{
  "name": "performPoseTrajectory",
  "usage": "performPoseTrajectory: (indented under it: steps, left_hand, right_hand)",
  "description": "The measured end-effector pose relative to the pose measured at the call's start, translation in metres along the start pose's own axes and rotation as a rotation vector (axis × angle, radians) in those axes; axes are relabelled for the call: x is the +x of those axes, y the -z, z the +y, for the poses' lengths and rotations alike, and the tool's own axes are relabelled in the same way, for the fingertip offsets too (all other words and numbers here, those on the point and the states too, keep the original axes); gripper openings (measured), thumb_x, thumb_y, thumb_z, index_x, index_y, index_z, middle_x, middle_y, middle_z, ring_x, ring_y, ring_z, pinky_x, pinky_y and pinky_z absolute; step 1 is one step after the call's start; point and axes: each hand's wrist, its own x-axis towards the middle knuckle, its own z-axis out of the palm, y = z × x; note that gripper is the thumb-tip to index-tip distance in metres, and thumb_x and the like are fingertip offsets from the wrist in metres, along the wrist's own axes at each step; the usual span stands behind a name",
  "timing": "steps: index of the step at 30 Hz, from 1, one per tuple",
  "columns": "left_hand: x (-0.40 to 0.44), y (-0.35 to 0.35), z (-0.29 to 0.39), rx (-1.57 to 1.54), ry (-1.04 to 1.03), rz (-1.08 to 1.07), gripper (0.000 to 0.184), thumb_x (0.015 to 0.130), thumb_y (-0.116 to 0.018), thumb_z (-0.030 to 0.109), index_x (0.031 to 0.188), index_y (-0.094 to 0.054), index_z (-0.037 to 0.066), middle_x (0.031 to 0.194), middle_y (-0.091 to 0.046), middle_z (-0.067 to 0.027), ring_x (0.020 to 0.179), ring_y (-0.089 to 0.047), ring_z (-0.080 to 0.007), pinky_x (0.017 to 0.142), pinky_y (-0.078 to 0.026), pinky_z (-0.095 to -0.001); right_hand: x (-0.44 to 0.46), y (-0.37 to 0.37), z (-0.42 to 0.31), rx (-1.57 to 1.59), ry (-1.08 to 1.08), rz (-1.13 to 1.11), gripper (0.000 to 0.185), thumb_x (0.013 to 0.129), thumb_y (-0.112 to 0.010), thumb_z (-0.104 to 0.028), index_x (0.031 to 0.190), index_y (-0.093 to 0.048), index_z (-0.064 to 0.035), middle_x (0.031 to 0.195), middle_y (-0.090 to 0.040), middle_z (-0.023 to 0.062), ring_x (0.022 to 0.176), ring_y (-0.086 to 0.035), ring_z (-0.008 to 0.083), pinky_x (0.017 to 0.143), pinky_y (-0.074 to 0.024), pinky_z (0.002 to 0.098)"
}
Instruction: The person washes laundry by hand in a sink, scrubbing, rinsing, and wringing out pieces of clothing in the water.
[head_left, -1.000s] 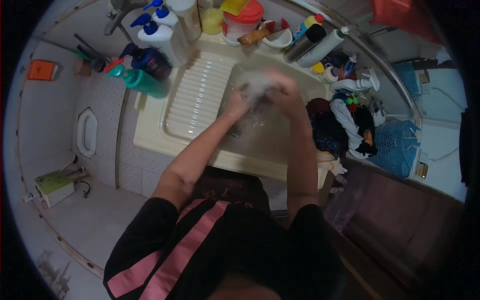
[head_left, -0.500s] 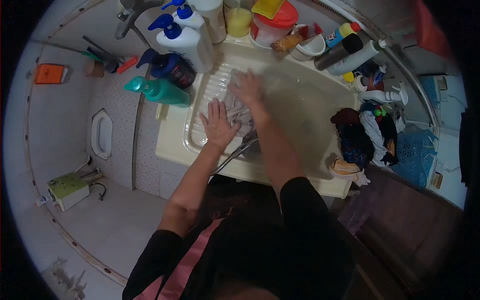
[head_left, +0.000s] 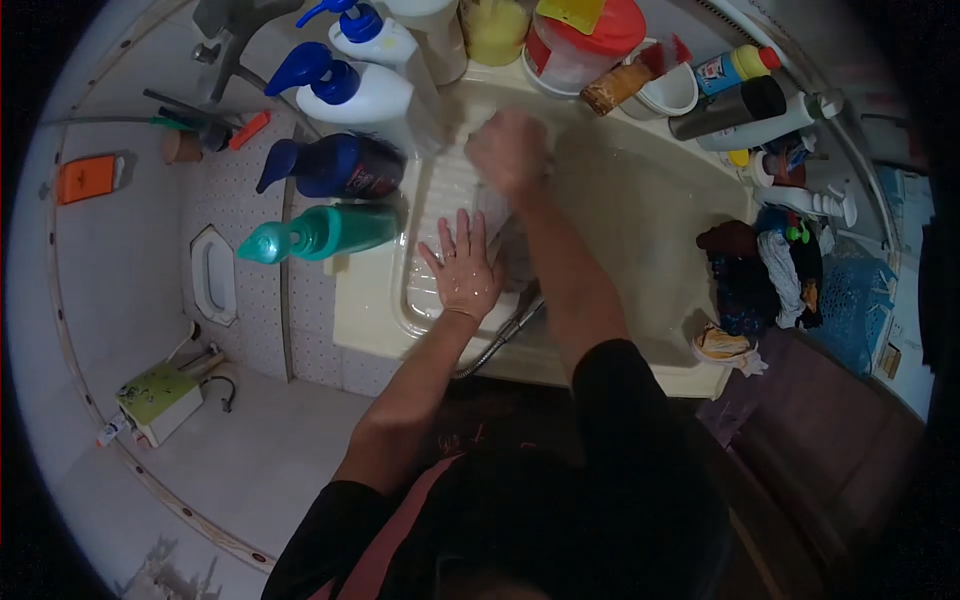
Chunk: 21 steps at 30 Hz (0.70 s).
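Observation:
A wet greyish cloth lies over the ribbed washboard at the left side of the cream sink. My left hand rests flat with fingers spread, on the ribs and the cloth's near left edge. Farther back, my right hand is curled into a fist over the cloth's far end and blurred by motion; its fingertips are hidden. Under my right forearm, part of the cloth is out of sight. A metal shower hose comes over the sink's front edge beside my left wrist.
Pump bottles, including a green bottle and a dark blue bottle, line the left rim. A red-lidded tub and several bottles stand behind. Dark clothes lie on the right rim, by a blue basket.
My right hand has gone from spread fingers to a curled fist at the cloth's far end. My left hand stays flat on the washboard. The whole view has shifted slightly.

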Motion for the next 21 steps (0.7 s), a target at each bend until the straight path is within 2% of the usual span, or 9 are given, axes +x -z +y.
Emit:
performPoseTrajectory:
  steps: [1, 4, 6, 11, 12, 15, 16, 19, 21]
  left_hand:
    - [0.004, -0.003, -0.001, 0.001, -0.011, 0.004, 0.069, 0.084, -0.051, 0.036, 0.143, -0.026, 0.01, 0.149, -0.022, -0.0104, 0.139, -0.011, -0.0364, 0.105, -0.001, -0.0656]
    - [0.001, -0.002, -0.001, -0.072, -0.027, 0.06, 0.07, 0.083, -0.051, 0.037, 0.142, -0.027, 0.01, 0.15, -0.019, -0.0105, 0.14, -0.008, -0.0368, 0.105, -0.001, -0.0662]
    - [0.001, 0.007, 0.0, 0.025, 0.012, -0.137, 0.071, 0.082, -0.052, 0.038, 0.142, -0.027, 0.01, 0.152, -0.015, -0.0096, 0.14, -0.006, -0.0365, 0.104, -0.001, -0.0663]
    - [0.004, -0.006, -0.005, 0.121, -0.029, -0.002, 0.073, 0.081, -0.055, 0.04, 0.141, -0.028, 0.007, 0.149, -0.02, -0.0102, 0.139, -0.008, -0.0374, 0.104, -0.004, -0.0675]
    - [0.002, -0.001, -0.003, 0.039, -0.006, -0.049, 0.072, 0.08, -0.055, 0.038, 0.14, -0.03, 0.007, 0.149, -0.021, -0.0106, 0.139, -0.008, -0.0365, 0.104, -0.005, -0.0677]
    - [0.012, -0.016, -0.002, -0.015, -0.072, 0.028, 0.066, 0.078, -0.057, 0.033, 0.135, -0.037, 0.006, 0.148, -0.023, -0.0111, 0.139, -0.011, -0.0342, 0.104, -0.004, -0.0681]
    - [0.015, -0.01, 0.001, -0.118, -0.095, 0.182, 0.055, 0.073, -0.06, 0.024, 0.122, -0.046, 0.004, 0.133, -0.041, -0.016, 0.13, -0.033, -0.0331, 0.105, -0.017, -0.0606]
    - [0.053, -0.009, -0.02, -0.417, -0.129, 0.002, 0.042, 0.068, -0.059, 0.013, 0.107, -0.049, 0.001, 0.109, -0.052, -0.0202, 0.106, -0.05, -0.0371, 0.095, -0.034, -0.0498]
    - [0.082, 0.031, -0.005, -0.784, -0.041, 0.302, 0.03, 0.066, -0.053, 0.003, 0.095, -0.047, -0.002, 0.091, -0.051, -0.0213, 0.085, -0.05, -0.0405, 0.081, -0.039, -0.0448]
  right_hand:
    - [0.004, 0.002, -0.003, -0.04, -0.032, 0.152, 0.029, 0.07, -0.064, -0.04, 0.083, -0.068, -0.0144, 0.114, -0.052, 0.0076, 0.107, -0.047, 0.0296, 0.089, -0.0367, 0.0531]
    - [-0.036, 0.004, -0.014, 0.057, -0.097, 0.036, 0.032, 0.072, -0.063, -0.04, 0.089, -0.068, -0.0132, 0.12, -0.049, 0.0089, 0.111, -0.045, 0.0328, 0.092, -0.0344, 0.0557]
    - [-0.101, 0.01, -0.012, 0.149, 0.219, -0.149, 0.032, 0.071, -0.063, -0.039, 0.093, -0.07, -0.0173, 0.117, -0.053, 0.0083, 0.114, -0.047, 0.0277, 0.089, -0.0386, 0.052]
    - [-0.127, 0.031, -0.019, 0.023, 0.365, 0.224, 0.023, 0.067, -0.067, -0.03, 0.086, -0.069, -0.0178, 0.087, -0.061, 0.0056, 0.099, -0.056, 0.0269, 0.084, -0.0432, 0.0446]
    - [-0.09, 0.004, -0.003, -0.012, 0.237, 0.024, 0.023, 0.068, -0.065, -0.03, 0.084, -0.069, -0.0153, 0.093, -0.062, 0.0065, 0.099, -0.056, 0.0285, 0.082, -0.0452, 0.0427]
    - [-0.005, -0.035, 0.019, 0.115, -0.005, 0.163, 0.023, 0.07, -0.066, -0.032, 0.081, -0.07, -0.0115, 0.09, -0.065, 0.0095, 0.088, -0.061, 0.0313, 0.07, -0.0495, 0.0416]
    - [-0.008, -0.027, 0.017, 0.099, -0.009, 0.165, 0.023, 0.07, -0.066, -0.032, 0.081, -0.07, -0.0115, 0.09, -0.065, 0.0095, 0.088, -0.061, 0.0313, 0.07, -0.0495, 0.0416]
    - [-0.009, 0.025, 0.011, 0.615, -0.498, 0.07, 0.027, 0.077, -0.067, -0.031, 0.081, -0.068, -0.0042, 0.088, -0.066, 0.0105, 0.079, -0.062, 0.0261, 0.066, -0.049, 0.0382]
    - [-0.043, 0.084, 0.028, 1.122, -0.691, 0.138, 0.029, 0.082, -0.065, -0.03, 0.085, -0.067, -0.0014, 0.092, -0.065, 0.0088, 0.081, -0.061, 0.0209, 0.069, -0.0492, 0.0322]
